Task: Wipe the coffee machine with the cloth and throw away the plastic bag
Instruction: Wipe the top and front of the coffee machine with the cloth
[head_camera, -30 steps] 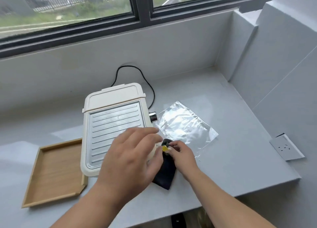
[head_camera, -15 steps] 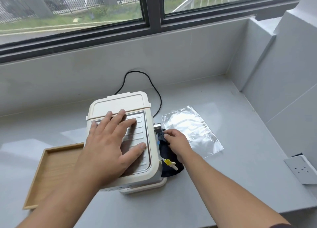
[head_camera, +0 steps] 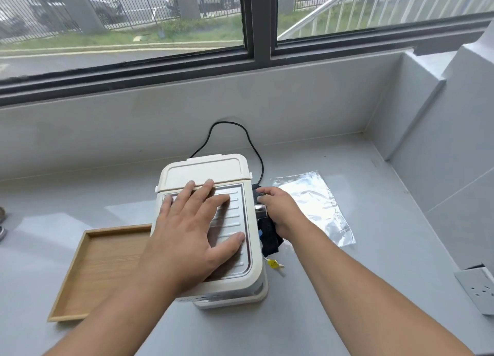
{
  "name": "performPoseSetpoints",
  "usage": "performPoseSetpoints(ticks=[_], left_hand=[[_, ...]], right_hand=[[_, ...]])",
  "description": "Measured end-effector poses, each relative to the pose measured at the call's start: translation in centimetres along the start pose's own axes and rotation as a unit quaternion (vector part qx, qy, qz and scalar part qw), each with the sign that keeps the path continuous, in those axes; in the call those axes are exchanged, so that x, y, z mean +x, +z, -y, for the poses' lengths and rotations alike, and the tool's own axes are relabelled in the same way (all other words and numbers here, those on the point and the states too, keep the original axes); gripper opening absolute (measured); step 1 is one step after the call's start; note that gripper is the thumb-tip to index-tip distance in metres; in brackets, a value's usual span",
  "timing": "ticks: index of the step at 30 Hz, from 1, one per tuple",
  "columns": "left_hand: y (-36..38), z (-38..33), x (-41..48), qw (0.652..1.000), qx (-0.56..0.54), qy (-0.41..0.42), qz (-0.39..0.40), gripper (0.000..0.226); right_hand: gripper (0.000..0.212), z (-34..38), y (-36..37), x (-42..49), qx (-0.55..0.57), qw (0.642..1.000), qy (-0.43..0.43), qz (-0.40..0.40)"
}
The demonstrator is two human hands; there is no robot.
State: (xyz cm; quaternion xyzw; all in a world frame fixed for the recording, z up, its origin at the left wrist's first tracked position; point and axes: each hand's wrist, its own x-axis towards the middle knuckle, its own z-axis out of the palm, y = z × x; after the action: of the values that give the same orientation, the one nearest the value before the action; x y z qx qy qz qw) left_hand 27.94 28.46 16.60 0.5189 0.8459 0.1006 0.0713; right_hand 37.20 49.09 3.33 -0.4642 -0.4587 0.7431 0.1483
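Observation:
The cream coffee machine (head_camera: 205, 169) stands in the middle of the grey counter, seen from above. My left hand (head_camera: 192, 227) lies flat on its ribbed metal top, fingers spread. My right hand (head_camera: 280, 211) presses a dark cloth (head_camera: 270, 238) against the machine's right side, near a chrome knob (head_camera: 260, 211). A yellow tag (head_camera: 274, 264) hangs from the cloth's lower end. The clear plastic bag (head_camera: 315, 203) lies flat on the counter just right of my right hand.
A shallow wooden tray (head_camera: 80, 280) sits against the machine's left side. A black power cord (head_camera: 240, 131) loops behind the machine to the wall. A wall socket (head_camera: 478, 288) is at the right edge. Windows run along the back.
My left hand moved from above the cloth onto the machine's top and stays there. My right hand slid the cloth farther back along the machine's right side. The view tilted up.

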Motion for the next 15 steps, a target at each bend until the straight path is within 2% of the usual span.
performPoseSetpoints(ticks=[10, 15], left_hand=[[0.2, 0.2, 0.1, 1.0, -0.003, -0.002, 0.005, 0.085], [0.3, 0.5, 0.1, 1.0, -0.027, 0.007, -0.006, 0.084]], right_hand=[[0.028, 7.5, 1.0, -5.7, 0.053, 0.992, -0.106, 0.029], [0.031, 10.0, 2.1, -7.6, -0.054, 0.981, -0.187, -0.019]])
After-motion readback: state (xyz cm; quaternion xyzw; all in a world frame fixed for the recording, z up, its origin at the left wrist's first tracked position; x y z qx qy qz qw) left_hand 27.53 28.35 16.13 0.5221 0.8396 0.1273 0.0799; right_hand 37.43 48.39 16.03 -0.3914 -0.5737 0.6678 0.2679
